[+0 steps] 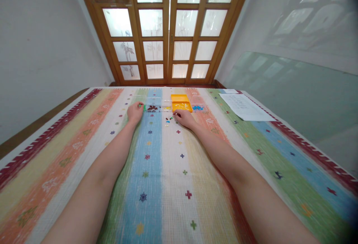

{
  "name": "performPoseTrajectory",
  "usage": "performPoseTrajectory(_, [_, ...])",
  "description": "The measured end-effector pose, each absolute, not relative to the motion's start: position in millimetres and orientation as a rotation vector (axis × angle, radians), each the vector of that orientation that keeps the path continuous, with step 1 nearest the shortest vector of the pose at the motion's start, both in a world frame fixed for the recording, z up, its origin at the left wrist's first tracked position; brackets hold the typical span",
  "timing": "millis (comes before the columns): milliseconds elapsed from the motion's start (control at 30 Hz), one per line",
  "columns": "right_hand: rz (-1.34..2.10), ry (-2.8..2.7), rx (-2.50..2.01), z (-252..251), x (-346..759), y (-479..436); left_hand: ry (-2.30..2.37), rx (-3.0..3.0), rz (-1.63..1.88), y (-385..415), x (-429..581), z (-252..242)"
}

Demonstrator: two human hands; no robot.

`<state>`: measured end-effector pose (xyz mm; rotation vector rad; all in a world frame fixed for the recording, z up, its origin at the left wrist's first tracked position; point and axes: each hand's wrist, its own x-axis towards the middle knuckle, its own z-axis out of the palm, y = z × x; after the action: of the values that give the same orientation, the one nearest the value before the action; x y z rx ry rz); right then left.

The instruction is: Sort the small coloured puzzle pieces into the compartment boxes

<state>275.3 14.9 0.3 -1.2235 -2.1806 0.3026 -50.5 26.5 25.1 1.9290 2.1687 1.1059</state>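
My left hand (135, 112) is closed at the left end of the row, its fingertips beside small green pieces (144, 107) in a clear box. Whether it holds one is too small to tell. Dark brown pieces (152, 108) lie in the compartment beside it, and yellow pieces (167, 108) further right. My right hand (183, 117), fingers curled together, rests on the cloth just in front of an open orange box (181, 98) with pale pieces inside. By its fingertips lie several tiny coloured pieces (168, 121); what the fingers pinch is hidden.
Blue pieces (198, 108) sit in a clear container right of the orange box. Printed paper sheets (243, 107) lie at the table's right. A striped tablecloth (152, 199) covers the table. Behind its far edge stand wood-framed glass doors (167, 31).
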Motion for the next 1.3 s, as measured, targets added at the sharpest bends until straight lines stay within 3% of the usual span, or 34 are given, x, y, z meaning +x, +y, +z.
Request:
performPoseTrajectory(267, [0.351,-2.216,-1.177,3,274,12,2.284,1.701,1.172,27,-64,24])
performPoseTrajectory(800, [0.668,-2.45,-0.859,18,264,-3,1.945,2.095,0.958,17,-26,21])
performPoseTrajectory(1300, [0.399,-2.276,-1.047,15,266,4,1.795,2.105,0.879,10,-19,29])
